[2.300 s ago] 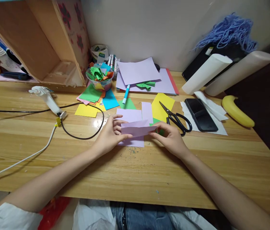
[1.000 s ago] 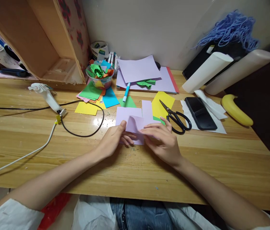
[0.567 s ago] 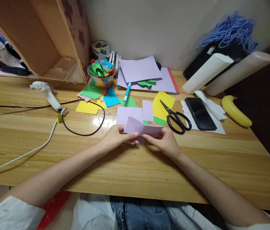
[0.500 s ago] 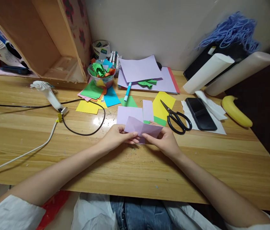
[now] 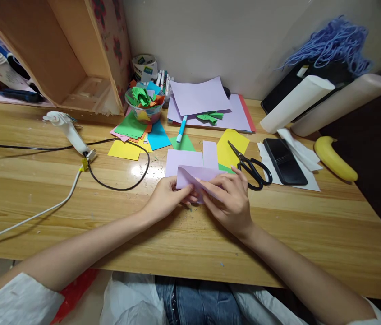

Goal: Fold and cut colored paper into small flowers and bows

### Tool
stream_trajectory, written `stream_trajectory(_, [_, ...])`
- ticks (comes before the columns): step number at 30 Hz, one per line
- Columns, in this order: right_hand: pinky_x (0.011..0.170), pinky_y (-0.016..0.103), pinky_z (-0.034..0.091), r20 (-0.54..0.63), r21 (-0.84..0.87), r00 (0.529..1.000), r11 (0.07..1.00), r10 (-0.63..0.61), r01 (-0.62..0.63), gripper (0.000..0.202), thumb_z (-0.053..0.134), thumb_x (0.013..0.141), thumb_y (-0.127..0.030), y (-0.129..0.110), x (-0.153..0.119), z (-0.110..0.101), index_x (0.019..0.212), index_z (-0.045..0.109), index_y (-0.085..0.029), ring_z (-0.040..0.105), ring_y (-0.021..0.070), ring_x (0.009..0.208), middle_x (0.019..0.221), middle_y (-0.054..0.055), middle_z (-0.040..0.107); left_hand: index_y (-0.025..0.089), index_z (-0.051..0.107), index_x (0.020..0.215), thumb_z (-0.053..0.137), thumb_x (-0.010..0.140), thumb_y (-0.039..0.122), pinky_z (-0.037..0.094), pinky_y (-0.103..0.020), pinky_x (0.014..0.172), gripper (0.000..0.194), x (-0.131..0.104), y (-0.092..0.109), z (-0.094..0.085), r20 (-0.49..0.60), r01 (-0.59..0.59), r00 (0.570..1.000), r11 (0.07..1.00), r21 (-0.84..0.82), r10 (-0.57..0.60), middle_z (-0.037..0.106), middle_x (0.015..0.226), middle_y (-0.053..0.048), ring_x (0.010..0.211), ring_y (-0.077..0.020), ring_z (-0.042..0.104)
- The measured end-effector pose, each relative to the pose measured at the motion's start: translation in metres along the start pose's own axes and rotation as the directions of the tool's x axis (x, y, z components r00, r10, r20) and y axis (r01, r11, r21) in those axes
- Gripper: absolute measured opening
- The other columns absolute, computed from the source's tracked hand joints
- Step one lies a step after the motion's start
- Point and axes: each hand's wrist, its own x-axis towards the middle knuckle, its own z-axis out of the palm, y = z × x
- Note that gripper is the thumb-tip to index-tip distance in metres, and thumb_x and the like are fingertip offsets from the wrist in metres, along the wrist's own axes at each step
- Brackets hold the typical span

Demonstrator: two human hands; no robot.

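Observation:
A folded piece of purple paper (image 5: 186,175) is held just above the table between both hands. My left hand (image 5: 169,195) pinches its left part, thumb on the near side and fingers underneath. Over the paper's right part lies my right hand (image 5: 231,201), its fingers pressing a slanting fold; its fingertips are partly hidden. Flat on the table behind are a purple square (image 5: 183,158) and a narrow purple strip (image 5: 209,152). Black-handled scissors (image 5: 251,166) rest beside my right hand, partly on a yellow paper (image 5: 232,144).
Behind stand a tub of paper scraps (image 5: 144,106), a blue marker (image 5: 181,129) and purple sheets (image 5: 200,97). A phone (image 5: 285,161) and a banana (image 5: 335,159) lie on the right. A black cable (image 5: 122,188) loops at left near a white stand (image 5: 66,131).
My right hand has shifted from pinching the paper's right edge to lying over it, fingers bending the right part inward. My left hand keeps its hold.

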Motion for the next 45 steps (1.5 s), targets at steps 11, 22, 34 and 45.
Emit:
stream_trajectory(11, [0.106,0.049,0.015,0.098,-0.199,0.981,0.962,-0.169,0.186,0.029,0.055,0.082,-0.021,-0.002,-0.002,0.001,0.110,0.059,-0.027,0.051,0.0189,0.092,0.088,0.001,0.066,0.009,0.063,0.079,0.052,0.076,0.040,0.052,-0.029,0.064,0.033,-0.001,0.001,-0.004,0.101,0.016,0.995,0.991,-0.131,-0.003,0.068,0.072,-0.009,0.063,-0.0172,0.064])
stream_trajectory(22, [0.107,0.048,0.014,0.070,-0.173,0.961,0.945,-0.269,0.277,0.023,0.054,0.083,-0.017,0.004,-0.001,-0.001,0.100,0.063,-0.030,0.053,0.0167,0.095,0.085,-0.003,0.068,0.012,0.056,0.072,0.050,0.078,0.046,0.052,-0.031,0.062,0.035,0.003,0.004,-0.006,-0.004,0.067,0.998,0.990,-0.126,-0.069,0.066,0.066,-0.004,0.063,-0.0179,0.063])
stream_trajectory(34, [0.105,0.050,0.017,0.024,0.050,0.986,0.985,-0.165,0.164,0.018,0.057,0.080,-0.020,0.012,0.004,-0.005,0.093,0.064,-0.030,0.058,0.0183,0.093,0.086,-0.004,0.071,0.012,0.056,0.086,0.051,0.076,0.052,0.052,-0.030,0.069,0.042,0.003,0.007,-0.008,0.060,0.011,0.998,0.980,-0.199,0.001,0.065,0.077,-0.007,0.074,-0.0181,0.065])
stream_trajectory(45, [0.082,0.040,0.045,0.045,0.377,0.935,0.861,0.351,-0.341,0.016,0.066,0.071,-0.031,0.018,0.002,0.007,0.082,0.064,-0.019,0.057,0.0206,0.087,0.087,0.005,0.062,0.012,0.060,0.074,0.065,0.070,0.038,0.053,-0.027,0.065,0.027,0.002,0.005,-0.010,0.019,0.009,1.000,0.996,-0.086,-0.008,0.067,0.074,-0.005,0.066,-0.0146,0.065])
